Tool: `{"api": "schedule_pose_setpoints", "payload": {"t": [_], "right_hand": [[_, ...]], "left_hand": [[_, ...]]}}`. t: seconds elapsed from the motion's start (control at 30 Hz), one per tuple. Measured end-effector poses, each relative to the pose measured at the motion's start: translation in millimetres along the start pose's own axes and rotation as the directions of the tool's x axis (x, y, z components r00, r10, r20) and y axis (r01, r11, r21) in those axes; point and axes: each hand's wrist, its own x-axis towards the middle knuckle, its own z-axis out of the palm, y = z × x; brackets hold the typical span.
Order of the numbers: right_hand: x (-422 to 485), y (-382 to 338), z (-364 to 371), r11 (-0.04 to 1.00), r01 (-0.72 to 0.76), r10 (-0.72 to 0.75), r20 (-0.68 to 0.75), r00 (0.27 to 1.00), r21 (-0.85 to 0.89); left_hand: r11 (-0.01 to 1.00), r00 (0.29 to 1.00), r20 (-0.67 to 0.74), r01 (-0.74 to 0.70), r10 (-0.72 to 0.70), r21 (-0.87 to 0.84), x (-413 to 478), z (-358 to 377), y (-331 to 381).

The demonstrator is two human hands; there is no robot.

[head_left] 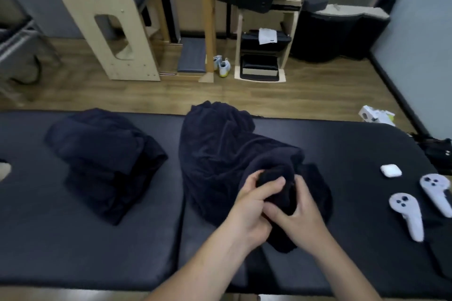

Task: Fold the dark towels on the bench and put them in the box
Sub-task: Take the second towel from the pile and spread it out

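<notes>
A crumpled dark towel lies on the middle of the dark padded bench, stretching from the far edge toward me. My left hand and my right hand both grip a bunched near end of this towel, fingers curled round the cloth, hands touching. A second dark towel, loosely folded into a heap, rests on the bench to the left. No box shows in this view.
Two white handheld controllers and a small white case lie on the bench's right end. Beyond the bench are a wooden floor, wooden exercise equipment, shoes and a small white carton.
</notes>
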Motion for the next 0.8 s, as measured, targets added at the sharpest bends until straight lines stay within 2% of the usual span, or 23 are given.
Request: {"api": "schedule_pose_setpoints", "payload": {"t": [0.07, 0.13, 0.23, 0.3, 0.43, 0.53, 0.6, 0.67, 0.77, 0.8], "right_hand": [[-0.9, 1.2, 21.0, 0.997, -0.053, 0.052, 0.010, 0.999, 0.055], [1.0, 2.5, 34.9, 0.993, -0.108, 0.109, -0.024, 0.994, 0.039], [2.2, -0.2, 43.7, 0.992, -0.110, 0.109, -0.013, 0.994, -0.061], [-2.1, -3.5, 44.2, 0.984, -0.069, 0.080, 0.061, 0.995, -0.166], [-16.4, -23.8, 21.4, 0.973, -0.033, 0.072, 0.162, 0.984, -0.228], [-28.2, -45.9, -12.3, 0.981, 0.010, 0.027, 0.185, 0.982, -0.192], [-35.7, -58.3, -40.3, 0.990, 0.019, -0.002, 0.128, 0.992, -0.137], [-44.6, -70.4, -74.6, 0.998, 0.036, -0.035, 0.014, 0.999, -0.058], [-55.9, -85.5, -125.8, 0.998, 0.059, -0.061, -0.255, 0.965, -0.017], [-60.6, -86.6, -140.8, 0.998, 0.066, -0.064, -0.349, 0.935, -0.007]], "left_hand": [[0.992, 0.997, -0.071, 0.006, -0.015, -0.125, -1.7, -15.5, -3.8], [0.987, 0.986, -0.165, -0.022, -0.004, -0.159, 2.0, -31.1, -6.7], [0.970, 0.963, -0.263, -0.119, 0.061, -0.212, 22.3, -58.7, 4.0], [0.964, 0.958, -0.278, -0.138, 0.071, -0.228, 41.3, -76.8, 16.3], [0.977, 0.938, -0.346, -0.051, -0.024, -0.206, 65.5, -89.8, 21.6], [0.957, 0.908, -0.406, -0.018, -0.106, -0.291, 93.1, -99.2, 3.8], [0.934, 0.876, -0.461, -0.040, -0.137, -0.355, 108.6, -104.4, -7.5], [0.896, 0.811, -0.568, -0.138, -0.142, -0.423, 113.2, -104.0, -20.9], [0.910, 0.686, -0.725, -0.260, -0.061, -0.322, 112.3, -109.2, -17.0], [0.900, 0.694, -0.719, -0.310, -0.006, -0.307, 116.8, -108.8, -7.6]]}}
